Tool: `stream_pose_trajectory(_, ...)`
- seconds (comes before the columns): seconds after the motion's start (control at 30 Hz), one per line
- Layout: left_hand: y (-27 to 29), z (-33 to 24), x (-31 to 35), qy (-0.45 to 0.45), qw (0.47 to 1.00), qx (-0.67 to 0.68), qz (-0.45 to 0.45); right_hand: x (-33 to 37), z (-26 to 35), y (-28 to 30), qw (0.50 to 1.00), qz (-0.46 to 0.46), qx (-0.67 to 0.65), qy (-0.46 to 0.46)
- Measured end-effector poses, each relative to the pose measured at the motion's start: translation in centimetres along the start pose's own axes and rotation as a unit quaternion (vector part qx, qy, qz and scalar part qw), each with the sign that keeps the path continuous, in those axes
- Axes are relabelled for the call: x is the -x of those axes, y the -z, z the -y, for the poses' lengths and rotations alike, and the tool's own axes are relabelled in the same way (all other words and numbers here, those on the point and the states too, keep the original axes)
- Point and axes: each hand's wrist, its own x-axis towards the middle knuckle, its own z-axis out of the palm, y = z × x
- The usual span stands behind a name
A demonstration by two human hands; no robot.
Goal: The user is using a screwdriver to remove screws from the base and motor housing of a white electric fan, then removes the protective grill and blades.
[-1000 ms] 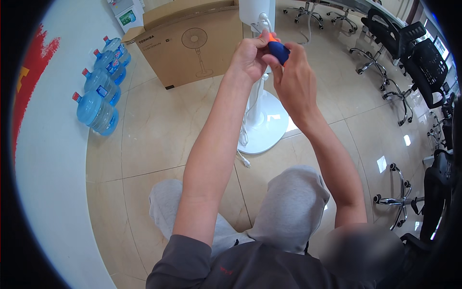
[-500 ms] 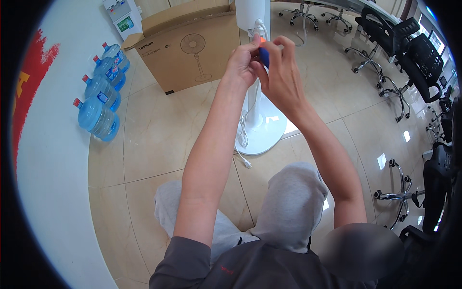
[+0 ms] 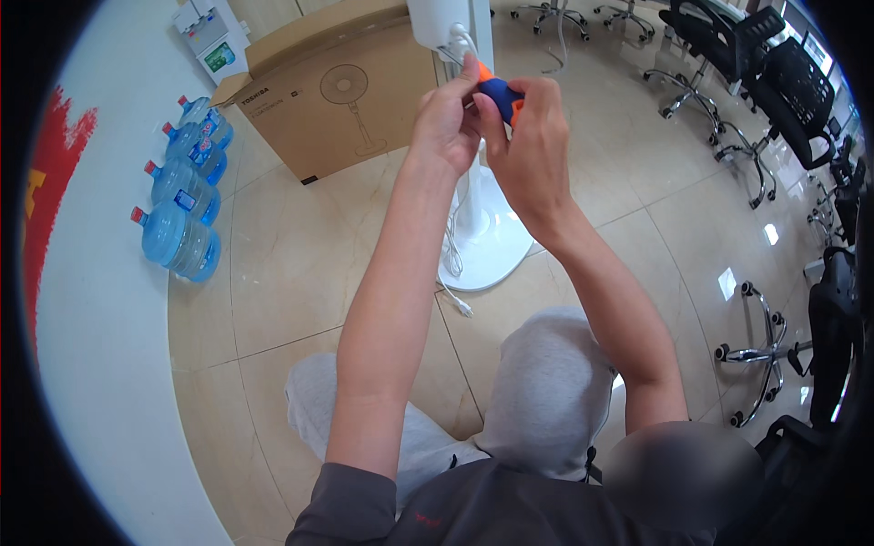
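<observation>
A blue-and-orange screwdriver (image 3: 498, 94) is held up in front of a white standing fan (image 3: 439, 20). My right hand (image 3: 535, 150) is closed round the back of its handle, thumb and fingers gripping it. At the handle's front end, my left hand (image 3: 443, 127) is closed with the thumb raised alongside. The tool points toward the lower back of the fan's motor housing, by a white cable joint; whether its tip touches a screw cannot be made out. Below, the fan's round white base (image 3: 505, 259) rests on the floor, partly behind my hands, with a coiled power cord (image 3: 452, 255) beside the pole.
Behind the fan stands an open cardboard box (image 3: 314, 127). Several blue water bottles (image 3: 187, 241) line the left wall near a water dispenser (image 3: 209, 36). Black wheeled office chairs (image 3: 792, 100) stand along the right. My bent knees (image 3: 555, 382) are below my arms.
The screwdriver handle has swung to a more sideways angle, and more of it shows. My right hand has turned with it. The whole view has shifted slightly.
</observation>
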Motion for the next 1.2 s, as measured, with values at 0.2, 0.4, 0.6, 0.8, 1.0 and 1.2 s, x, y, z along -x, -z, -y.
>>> stream_pose_trajectory(0.2, -0.5, -0.3, 0.3, -0.017, 0.999, -0.032, -0.021, -0.2, 0.0, 0.0, 0.999, -0.006, -0.031, -0.012)
stream_pose_trajectory(0.4, -1.0, 0.4, 0.8, -0.021, 0.997, -0.057, -0.039, 0.6, -0.7, -0.1, 0.993, -0.005, -0.088, -0.075)
stream_pose_trajectory(0.6, -0.5, 0.1, -0.3, -0.006, 0.996, -0.062, -0.059, 0.1, -0.9, -0.9, 0.995, -0.031, -0.068, -0.061)
stream_pose_trajectory(0.8, 0.9, 0.1, -1.1, 0.002, 0.999, -0.044, -0.026, -0.4, -1.0, -1.7, 0.997, -0.02, -0.041, -0.066)
stream_pose_trajectory(1.0, 0.9, 0.0, -1.1, -0.011, 0.998, -0.058, -0.033, -0.7, -1.7, -1.7, 0.997, -0.008, -0.05, -0.056)
stream_pose_trajectory(1.2, 1.0, 0.3, -0.4, -0.021, 0.999, -0.033, -0.002, -0.5, -2.1, -0.9, 0.999, 0.035, -0.007, 0.012)
